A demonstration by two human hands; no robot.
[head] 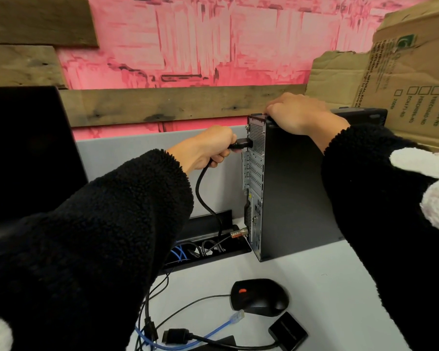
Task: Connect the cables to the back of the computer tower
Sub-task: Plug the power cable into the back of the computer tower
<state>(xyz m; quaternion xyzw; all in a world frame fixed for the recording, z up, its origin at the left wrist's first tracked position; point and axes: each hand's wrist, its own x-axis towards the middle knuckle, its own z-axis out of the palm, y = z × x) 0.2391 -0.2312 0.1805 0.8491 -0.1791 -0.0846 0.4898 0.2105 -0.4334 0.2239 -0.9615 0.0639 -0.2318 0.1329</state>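
Left hand (208,150) — fingers curled round a black power plug (241,144), its nose at the upper rear panel of the computer tower (297,188) directly ahead; whether fully seated cannot be told. Plug's long axis runs level, straight from the fingers into the panel, so the coming push likely goes along that line. Its cable (203,196) drops below the wrist into the desk cable tray (208,245). Right hand (299,114) — draped over the tower's top rear corner, fingers bent over the edge, steadying it. Nearer the body: blue network cable (228,324), black video plug (176,335), mouse (260,296), all loose on the desk.
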